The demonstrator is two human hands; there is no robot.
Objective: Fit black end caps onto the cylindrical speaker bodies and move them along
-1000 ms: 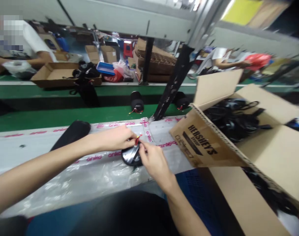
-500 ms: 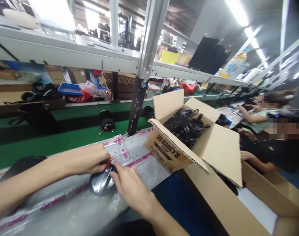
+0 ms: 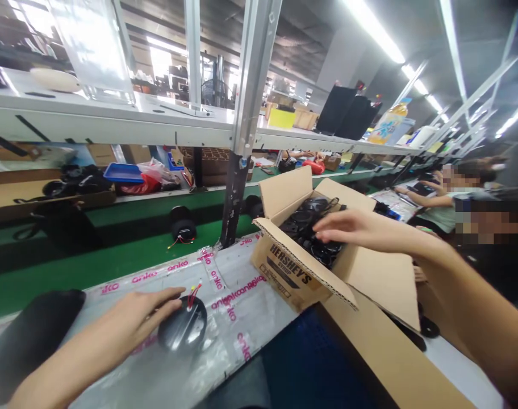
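Note:
A round black disc-shaped part [image 3: 183, 326] with a glossy face lies on the plastic-covered bench. Thin red and yellow wires [image 3: 193, 295] rise from its upper edge. My left hand [image 3: 150, 309] rests at the disc's left side, fingers stretched out and touching or very near its rim. Over the open Hershey's cardboard box [image 3: 284, 272] reaches my right hand [image 3: 342, 226], its fingers loosely extended with nothing visible in them. Beneath it, black cabled parts [image 3: 312, 213] fill the box; whether the fingertips touch them I cannot tell.
Behind the bench runs a green conveyor belt [image 3: 126, 241], carrying another wired black part [image 3: 183, 230]. A metal post [image 3: 233, 193] stands beside the box. At left on the bench sits a dark rounded object [image 3: 41, 321]. Co-workers sit at the right.
My right hand has left the disc and moved right, over the cardboard box. My left hand has let go of the wires, its fingers now straightened beside the disc.

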